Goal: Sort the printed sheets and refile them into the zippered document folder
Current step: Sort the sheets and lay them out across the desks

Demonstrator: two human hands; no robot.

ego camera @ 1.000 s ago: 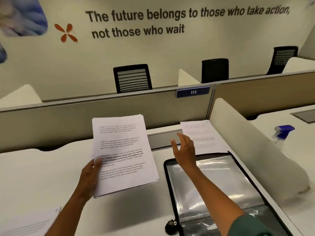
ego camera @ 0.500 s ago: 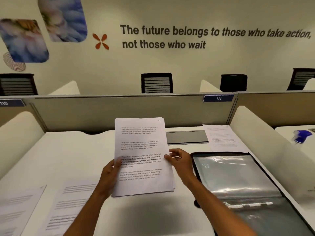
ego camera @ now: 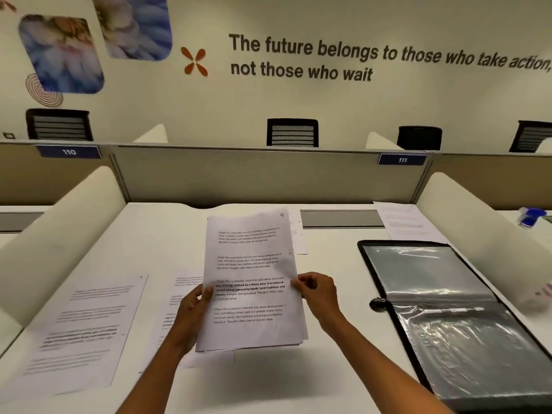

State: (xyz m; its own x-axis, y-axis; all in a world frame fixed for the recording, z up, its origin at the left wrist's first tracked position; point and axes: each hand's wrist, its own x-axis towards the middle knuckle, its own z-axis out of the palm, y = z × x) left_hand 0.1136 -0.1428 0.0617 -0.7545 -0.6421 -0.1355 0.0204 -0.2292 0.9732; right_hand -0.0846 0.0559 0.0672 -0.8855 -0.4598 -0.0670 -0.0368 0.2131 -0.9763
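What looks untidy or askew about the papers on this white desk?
The hand-held stack of printed sheets is unevenly squared, its lower edges fanning out. Loose printed sheets lie scattered at differing angles, outside the open black zippered folder. Nothing looks damaged or spilled.

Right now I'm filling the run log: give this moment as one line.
phase: sorting | left hand: holds stack of sheets | right hand: pinches stack's right edge | folder: open, right of stack

Wall slogan (ego camera: 388, 59): "The future belongs to those who take action, not those who wait".
Partition plates (ego camera: 69, 152) read "110" and "111"; the held stack's top sheet (ego camera: 251, 279) bears a handwritten "9".
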